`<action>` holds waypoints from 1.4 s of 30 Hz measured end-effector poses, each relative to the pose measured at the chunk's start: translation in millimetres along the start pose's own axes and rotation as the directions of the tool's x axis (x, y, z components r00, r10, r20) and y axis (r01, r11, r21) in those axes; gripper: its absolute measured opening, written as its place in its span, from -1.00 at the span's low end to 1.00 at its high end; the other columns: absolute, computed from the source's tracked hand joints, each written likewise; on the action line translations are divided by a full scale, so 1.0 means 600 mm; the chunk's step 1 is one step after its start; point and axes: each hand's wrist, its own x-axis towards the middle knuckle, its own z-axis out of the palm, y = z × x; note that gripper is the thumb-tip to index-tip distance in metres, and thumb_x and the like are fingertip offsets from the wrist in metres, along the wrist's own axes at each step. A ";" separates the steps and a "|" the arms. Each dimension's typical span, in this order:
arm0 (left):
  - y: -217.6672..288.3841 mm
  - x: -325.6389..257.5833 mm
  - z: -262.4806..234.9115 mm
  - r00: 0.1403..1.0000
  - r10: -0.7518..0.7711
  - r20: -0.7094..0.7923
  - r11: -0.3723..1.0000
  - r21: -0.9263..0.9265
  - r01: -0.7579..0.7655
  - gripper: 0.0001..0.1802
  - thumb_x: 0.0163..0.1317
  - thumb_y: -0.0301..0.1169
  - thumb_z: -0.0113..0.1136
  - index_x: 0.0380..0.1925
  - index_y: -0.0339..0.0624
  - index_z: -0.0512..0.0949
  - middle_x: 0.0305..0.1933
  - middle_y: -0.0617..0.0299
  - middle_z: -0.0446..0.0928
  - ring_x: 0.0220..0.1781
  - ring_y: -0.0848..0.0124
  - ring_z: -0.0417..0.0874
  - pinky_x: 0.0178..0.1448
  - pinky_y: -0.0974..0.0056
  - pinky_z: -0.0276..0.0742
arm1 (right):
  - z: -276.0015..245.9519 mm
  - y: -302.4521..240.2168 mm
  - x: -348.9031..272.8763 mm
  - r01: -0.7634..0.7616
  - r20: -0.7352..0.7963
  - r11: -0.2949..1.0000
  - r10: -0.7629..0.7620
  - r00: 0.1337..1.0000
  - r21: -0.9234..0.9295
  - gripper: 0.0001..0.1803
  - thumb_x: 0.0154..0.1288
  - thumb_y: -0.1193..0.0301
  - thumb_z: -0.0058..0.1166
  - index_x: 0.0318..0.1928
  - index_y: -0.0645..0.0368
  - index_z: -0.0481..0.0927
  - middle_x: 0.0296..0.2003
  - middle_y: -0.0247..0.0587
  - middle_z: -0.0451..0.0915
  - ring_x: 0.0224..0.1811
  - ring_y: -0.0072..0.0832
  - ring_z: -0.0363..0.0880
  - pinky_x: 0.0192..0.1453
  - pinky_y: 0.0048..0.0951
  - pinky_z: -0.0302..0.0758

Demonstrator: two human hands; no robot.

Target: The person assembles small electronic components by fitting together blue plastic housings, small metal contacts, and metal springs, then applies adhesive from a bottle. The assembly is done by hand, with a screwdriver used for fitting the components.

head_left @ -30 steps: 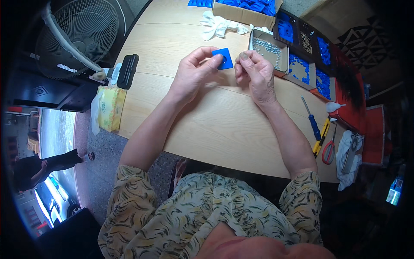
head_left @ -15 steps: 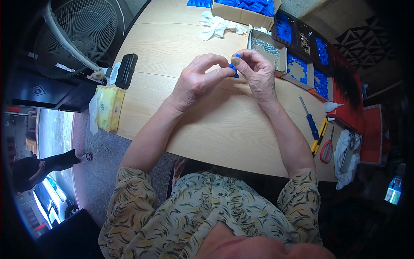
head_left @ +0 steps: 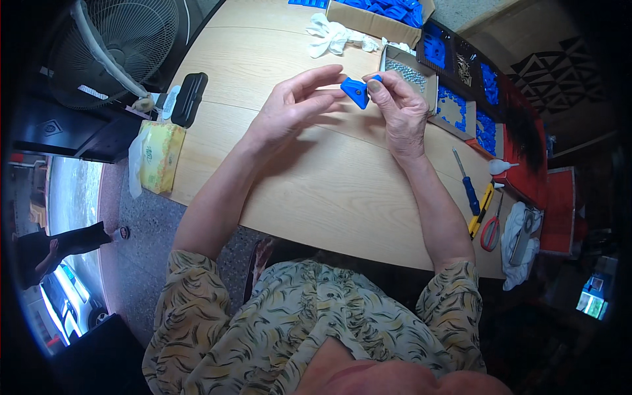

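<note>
My right hand (head_left: 403, 115) pinches a small blue plastic part (head_left: 356, 93) between thumb and fingers, above the table. The part is roughly triangular, with a dark round spot near its middle. Just left of it, my left hand (head_left: 289, 108) is open, thumb and fingers stretched apart toward the part. Whether a left fingertip brushes the part's edge is hard to tell. Past my right hand stands a small cardboard box (head_left: 431, 92) with many tiny shiny metal pieces (head_left: 405, 74) in it.
Trays of small blue parts (head_left: 451, 108) line the right side, below a carton (head_left: 375, 23) of larger blue pieces. A screwdriver (head_left: 466, 184), yellow cutter (head_left: 482, 209) and red-handled scissors (head_left: 491, 232) lie near my right forearm. White gloves (head_left: 328, 34), a black case (head_left: 189, 100) and a tissue pack (head_left: 162, 158) are farther left.
The blue part has turned so its broad face shows. My left hand has let go of it, its fingers spreading, while my right hand keeps its pinch. The whole view has shifted slightly.
</note>
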 end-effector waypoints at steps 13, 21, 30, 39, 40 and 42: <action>0.008 -0.008 -0.005 0.994 0.026 0.109 0.996 0.078 -0.034 -0.44 0.32 -0.25 0.27 0.24 -0.31 0.44 0.05 0.09 0.58 0.04 0.40 0.63 0.15 0.28 0.60 | 0.016 -0.022 -0.008 0.369 0.222 0.867 -0.308 0.925 -0.334 -0.80 0.24 0.48 0.29 -0.11 0.19 0.71 -0.28 -0.27 0.62 -0.22 -0.53 0.52 -0.15 -0.52 0.46; 0.003 -0.003 -0.012 0.989 -0.115 0.091 0.993 0.006 0.115 -0.53 0.30 -0.24 0.32 0.12 -0.29 0.56 -0.08 0.13 0.65 -0.09 0.48 0.66 0.07 0.34 0.60 | 0.010 -0.022 -0.002 0.388 0.268 0.834 -0.299 0.916 -0.393 -0.79 0.22 0.51 0.25 -0.11 0.19 0.70 -0.28 -0.26 0.61 -0.24 -0.50 0.51 -0.18 -0.49 0.44; -0.014 0.001 -0.004 0.999 0.014 0.029 0.999 -0.048 -0.012 -0.47 0.29 -0.36 0.33 0.21 -0.36 0.47 0.08 0.07 0.62 0.11 0.40 0.64 0.23 0.26 0.57 | 0.017 -0.021 -0.007 0.386 0.235 0.816 -0.312 0.921 -0.431 -0.82 0.19 0.52 0.26 -0.16 0.18 0.69 -0.28 -0.25 0.62 -0.26 -0.48 0.54 -0.21 -0.48 0.47; -0.012 0.000 0.001 0.999 0.047 0.027 0.997 -0.059 -0.045 -0.48 0.31 -0.45 0.27 0.25 -0.34 0.43 0.05 0.14 0.62 0.07 0.49 0.63 0.19 0.37 0.58 | 0.021 -0.021 -0.009 0.407 0.243 0.776 -0.328 0.913 -0.482 -0.83 0.17 0.52 0.26 -0.20 0.18 0.67 -0.33 -0.28 0.61 -0.32 -0.50 0.51 -0.23 -0.49 0.46; -0.014 0.002 0.002 0.997 0.065 0.046 0.994 -0.087 -0.061 -0.48 0.32 -0.45 0.26 0.25 -0.34 0.42 0.06 0.14 0.62 0.08 0.49 0.63 0.20 0.37 0.58 | 0.021 -0.022 -0.010 0.395 0.231 0.779 -0.321 0.918 -0.487 -0.84 0.17 0.52 0.26 -0.21 0.18 0.66 -0.34 -0.28 0.60 -0.34 -0.51 0.49 -0.23 -0.49 0.45; -0.013 0.002 0.003 0.995 0.082 0.064 0.991 -0.116 -0.074 -0.49 0.32 -0.45 0.26 0.25 -0.33 0.42 0.07 0.14 0.61 0.08 0.50 0.63 0.21 0.37 0.57 | 0.020 -0.021 -0.011 0.374 0.211 0.802 -0.310 0.927 -0.466 -0.85 0.17 0.52 0.25 -0.21 0.18 0.66 -0.35 -0.29 0.59 -0.35 -0.52 0.48 -0.23 -0.50 0.44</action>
